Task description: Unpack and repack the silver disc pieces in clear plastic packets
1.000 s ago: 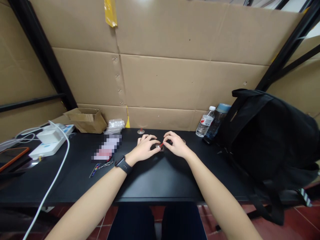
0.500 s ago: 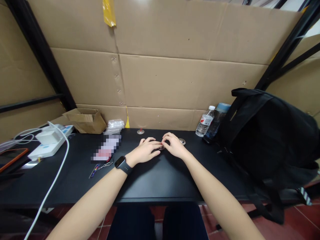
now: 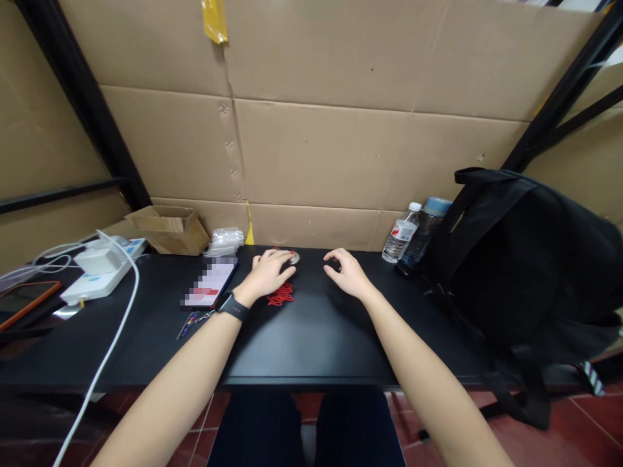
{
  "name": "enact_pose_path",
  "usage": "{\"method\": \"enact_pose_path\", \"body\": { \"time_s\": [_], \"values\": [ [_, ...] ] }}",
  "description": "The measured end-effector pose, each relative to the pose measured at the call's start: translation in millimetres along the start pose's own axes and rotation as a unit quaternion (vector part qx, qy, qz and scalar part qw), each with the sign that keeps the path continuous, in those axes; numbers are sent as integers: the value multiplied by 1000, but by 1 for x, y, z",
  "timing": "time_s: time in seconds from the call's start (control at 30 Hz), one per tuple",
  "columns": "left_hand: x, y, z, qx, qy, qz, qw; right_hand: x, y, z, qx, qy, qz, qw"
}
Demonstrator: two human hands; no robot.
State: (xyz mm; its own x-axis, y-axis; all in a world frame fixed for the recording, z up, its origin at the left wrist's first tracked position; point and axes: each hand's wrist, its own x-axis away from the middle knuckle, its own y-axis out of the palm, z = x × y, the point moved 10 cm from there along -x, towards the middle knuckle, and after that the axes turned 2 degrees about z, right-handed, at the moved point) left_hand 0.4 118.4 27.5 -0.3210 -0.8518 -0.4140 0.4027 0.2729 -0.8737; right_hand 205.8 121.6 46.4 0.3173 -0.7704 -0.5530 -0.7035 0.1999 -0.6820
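My left hand (image 3: 267,274), with a dark watch (image 3: 233,307) on its wrist, reaches over the table. Its fingers are stretched and its thumb stands apart. A small, clear round disc (image 3: 294,258) lies at the fingertips, partly covered by them; a bit of red shows beside it. Just below this hand is a loose heap of red cord (image 3: 281,296). My right hand (image 3: 348,274) hovers to the right with curved fingers, a gap between thumb and forefinger, and nothing visible in it.
Left of my hands lie a phone (image 3: 214,283), a keychain (image 3: 187,324) and clear plastic packs (image 3: 224,241). A cardboard box (image 3: 170,233), a power strip (image 3: 104,275) and a white cable (image 3: 119,327) are farther left. Bottles (image 3: 400,240) and a black backpack (image 3: 525,266) stand right.
My hands have parted: the left moved left, the right slightly right. Red cord now shows below my left hand. The disc formerly beside my right hand is no longer visible there.
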Motion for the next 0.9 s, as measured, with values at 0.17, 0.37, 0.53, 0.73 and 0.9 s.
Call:
{"method": "enact_pose_path", "body": {
  "time_s": [0.17,0.37,0.53,0.73,0.9],
  "values": [
    [0,-3,-60,-41,-126,17,991,-3,-14,21,9,19,21,1000],
    [3,10,-88,-51,-197,9,979,-4,-25,46,21,41,41,998],
    [2,17,-86,-71,-176,-9,982,-4,-29,55,44,58,37,997],
    [7,22,-88,-79,-179,-45,980,1,-30,67,134,108,-12,985],
    [4,-5,-63,-75,-114,31,990,12,-33,85,195,165,-79,963]
  ]
}}
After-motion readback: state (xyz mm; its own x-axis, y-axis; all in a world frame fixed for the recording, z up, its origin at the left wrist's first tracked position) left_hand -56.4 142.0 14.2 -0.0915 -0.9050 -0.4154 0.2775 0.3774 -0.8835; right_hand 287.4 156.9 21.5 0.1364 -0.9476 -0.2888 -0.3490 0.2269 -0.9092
